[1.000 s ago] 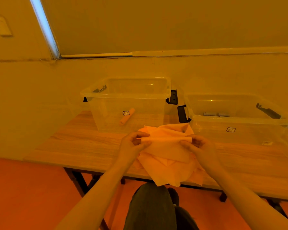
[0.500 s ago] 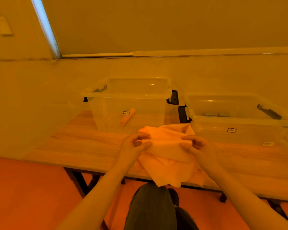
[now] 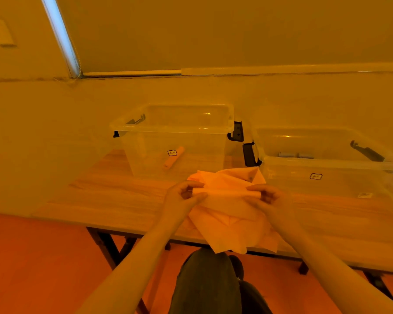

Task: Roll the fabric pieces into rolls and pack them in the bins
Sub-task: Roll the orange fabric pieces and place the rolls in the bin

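Holding one fabric piece, two bins.

A wooden table on dark metal legs stands against a plain wall, over a reddish floor. High on the wall to the left sits a pale switch plate, and a lowered window blind hangs above, a bright strip along its left edge. Dark trousers show below the table edge.

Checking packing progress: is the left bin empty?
Not empty. One rolled fabric piece lies on the floor of the left bin, seen through its clear wall.
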A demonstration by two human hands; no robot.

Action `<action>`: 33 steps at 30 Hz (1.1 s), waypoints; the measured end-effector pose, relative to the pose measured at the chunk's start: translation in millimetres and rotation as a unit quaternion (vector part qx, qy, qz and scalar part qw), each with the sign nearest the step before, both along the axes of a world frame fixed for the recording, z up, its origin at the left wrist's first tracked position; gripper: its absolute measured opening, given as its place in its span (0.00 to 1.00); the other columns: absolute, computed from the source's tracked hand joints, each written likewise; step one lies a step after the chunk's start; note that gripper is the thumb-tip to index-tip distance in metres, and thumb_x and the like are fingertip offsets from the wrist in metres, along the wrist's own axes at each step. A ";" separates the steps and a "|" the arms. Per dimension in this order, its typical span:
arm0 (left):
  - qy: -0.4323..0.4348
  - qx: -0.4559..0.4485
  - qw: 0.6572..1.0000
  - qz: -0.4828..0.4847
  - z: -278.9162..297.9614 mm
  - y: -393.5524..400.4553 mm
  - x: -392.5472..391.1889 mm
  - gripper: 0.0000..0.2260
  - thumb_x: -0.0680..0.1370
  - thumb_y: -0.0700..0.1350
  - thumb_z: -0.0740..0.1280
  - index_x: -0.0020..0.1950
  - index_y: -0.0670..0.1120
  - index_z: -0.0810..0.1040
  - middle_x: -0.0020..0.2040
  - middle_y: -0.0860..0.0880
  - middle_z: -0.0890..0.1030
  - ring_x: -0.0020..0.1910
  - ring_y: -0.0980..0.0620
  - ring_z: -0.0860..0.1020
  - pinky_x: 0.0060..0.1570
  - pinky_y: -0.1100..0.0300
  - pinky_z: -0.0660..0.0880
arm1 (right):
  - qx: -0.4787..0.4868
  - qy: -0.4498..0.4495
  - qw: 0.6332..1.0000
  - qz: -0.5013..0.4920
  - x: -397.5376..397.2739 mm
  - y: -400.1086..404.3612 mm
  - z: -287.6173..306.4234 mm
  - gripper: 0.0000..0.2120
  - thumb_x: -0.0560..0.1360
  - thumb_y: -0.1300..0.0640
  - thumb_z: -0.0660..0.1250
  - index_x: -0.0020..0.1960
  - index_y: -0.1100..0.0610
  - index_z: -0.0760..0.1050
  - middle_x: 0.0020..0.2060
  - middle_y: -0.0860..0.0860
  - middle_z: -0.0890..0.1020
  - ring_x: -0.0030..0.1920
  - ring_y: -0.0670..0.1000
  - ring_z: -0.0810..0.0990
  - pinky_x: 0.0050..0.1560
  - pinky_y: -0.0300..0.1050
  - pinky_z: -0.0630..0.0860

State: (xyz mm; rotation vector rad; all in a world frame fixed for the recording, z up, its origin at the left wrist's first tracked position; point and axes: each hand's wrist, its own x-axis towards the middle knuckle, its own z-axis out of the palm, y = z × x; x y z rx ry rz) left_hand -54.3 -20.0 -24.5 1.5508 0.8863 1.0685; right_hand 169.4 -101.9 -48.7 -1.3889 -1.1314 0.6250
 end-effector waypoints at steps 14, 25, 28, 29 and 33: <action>0.006 0.019 0.999 0.025 0.2 0.9 2.9 0.05 0.73 0.43 0.71 0.47 0.53 0.81 0.49 0.51 0.81 0.50 0.53 0.79 0.47 0.56 0.79 | 0.007 -0.001 1.000 0.004 -3.8 -2.0 9.3 0.09 0.71 0.58 0.71 0.48 0.46 0.77 0.47 0.43 0.81 0.46 0.41 0.79 0.43 0.38 0.76; 0.005 0.012 1.000 0.020 3.9 -1.8 2.4 0.09 0.71 0.39 0.73 0.46 0.52 0.80 0.52 0.52 0.81 0.52 0.55 0.79 0.46 0.59 0.79 | 0.009 0.020 1.000 -0.001 -5.3 -3.0 8.9 0.10 0.72 0.59 0.71 0.49 0.46 0.78 0.49 0.41 0.79 0.48 0.40 0.78 0.40 0.35 0.75; 0.003 -0.002 1.000 0.013 3.8 -1.9 0.9 0.11 0.70 0.38 0.74 0.47 0.52 0.80 0.54 0.52 0.80 0.51 0.55 0.80 0.45 0.58 0.80 | -0.001 0.035 0.999 -0.002 -3.6 -3.8 8.2 0.09 0.72 0.57 0.70 0.51 0.47 0.79 0.50 0.45 0.81 0.49 0.43 0.79 0.41 0.38 0.78; 0.004 0.000 1.000 0.009 3.2 -1.8 0.6 0.11 0.70 0.38 0.74 0.47 0.52 0.80 0.54 0.52 0.80 0.51 0.55 0.80 0.45 0.58 0.80 | 0.000 0.040 0.999 0.000 -3.3 -4.2 7.8 0.09 0.73 0.57 0.69 0.52 0.48 0.79 0.50 0.45 0.81 0.49 0.43 0.79 0.39 0.38 0.78; 0.023 0.020 0.999 0.019 0.9 -0.1 1.2 0.11 0.71 0.39 0.74 0.48 0.53 0.80 0.54 0.52 0.80 0.52 0.55 0.79 0.49 0.56 0.79 | 0.011 0.057 0.998 0.010 -4.7 -5.7 9.9 0.13 0.72 0.62 0.70 0.54 0.49 0.78 0.52 0.44 0.79 0.48 0.41 0.79 0.37 0.33 0.78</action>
